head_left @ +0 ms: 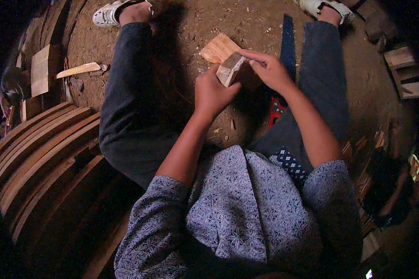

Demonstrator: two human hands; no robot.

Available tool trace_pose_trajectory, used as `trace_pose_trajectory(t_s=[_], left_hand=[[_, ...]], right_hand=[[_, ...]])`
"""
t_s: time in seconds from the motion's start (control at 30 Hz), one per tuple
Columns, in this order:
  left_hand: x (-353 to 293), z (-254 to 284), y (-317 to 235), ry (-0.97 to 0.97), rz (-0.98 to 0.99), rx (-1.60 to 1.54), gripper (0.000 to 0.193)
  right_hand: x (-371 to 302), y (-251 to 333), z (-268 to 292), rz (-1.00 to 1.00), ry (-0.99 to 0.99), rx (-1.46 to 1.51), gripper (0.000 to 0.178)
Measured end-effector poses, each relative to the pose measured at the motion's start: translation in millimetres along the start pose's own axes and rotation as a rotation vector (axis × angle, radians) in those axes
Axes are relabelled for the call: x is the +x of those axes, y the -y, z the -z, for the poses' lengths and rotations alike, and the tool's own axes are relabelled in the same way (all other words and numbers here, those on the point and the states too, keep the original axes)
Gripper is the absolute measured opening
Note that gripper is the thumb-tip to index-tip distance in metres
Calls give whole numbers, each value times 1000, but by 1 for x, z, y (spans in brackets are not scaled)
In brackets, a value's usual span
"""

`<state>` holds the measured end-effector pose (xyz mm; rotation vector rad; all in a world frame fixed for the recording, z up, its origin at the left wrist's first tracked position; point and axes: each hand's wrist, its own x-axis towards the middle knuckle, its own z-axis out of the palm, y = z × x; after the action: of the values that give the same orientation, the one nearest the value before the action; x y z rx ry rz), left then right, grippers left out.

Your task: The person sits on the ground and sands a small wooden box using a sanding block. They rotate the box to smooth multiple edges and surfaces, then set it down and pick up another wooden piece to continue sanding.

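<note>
Between my knees, my left hand [213, 92] is closed around a small angular block [228, 73] with pale faces and a grey-brown top. My right hand [271, 73] reaches its far right edge, fingers pressed together by a whitish, ragged strip along that edge. Whether those fingers pinch something thin is too small to make out. Just beyond the block is a flat piece of light wood [221, 46]; I cannot tell whether it touches the block. By my right leg lies a saw, its dark blue blade [287, 44] pointing away and its red handle [277, 113] partly behind my forearm.
Long wooden boards [42, 139] are stacked at my left. Past them are a pale square wood piece [40, 69] and a thin pointed wood strip [79, 69]. Wood chips dot the earth floor [256, 23]. Wooden blocks [400, 58] and scraps [377, 144] lie on the right.
</note>
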<state>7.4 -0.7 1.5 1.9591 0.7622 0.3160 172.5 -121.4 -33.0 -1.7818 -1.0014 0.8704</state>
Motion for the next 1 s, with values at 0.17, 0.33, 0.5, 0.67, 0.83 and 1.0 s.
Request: trace_pose_trajectory(t_s=[0.17, 0.33, 0.5, 0.67, 0.83, 1.0], left_hand=[[1, -1, 1, -3, 25, -6, 46], [-3, -2, 4, -7, 21, 16, 46], [1, 1, -4, 21, 32, 94, 50], [2, -4, 9, -19, 16, 81, 47], [2, -2, 11, -41, -5, 16, 45], [1, -5, 8, -6, -15, -7, 42]], right_hand=[[-6, 21, -18, -54, -4, 53, 44], [-23, 65, -27, 272, 49, 82, 48], [-2, 10, -15, 229, -31, -3, 51], [-13, 38, -32, 284, -46, 74, 47], [-13, 40, -31, 276, -23, 31, 49], [0, -8, -21, 128, -56, 66, 49]])
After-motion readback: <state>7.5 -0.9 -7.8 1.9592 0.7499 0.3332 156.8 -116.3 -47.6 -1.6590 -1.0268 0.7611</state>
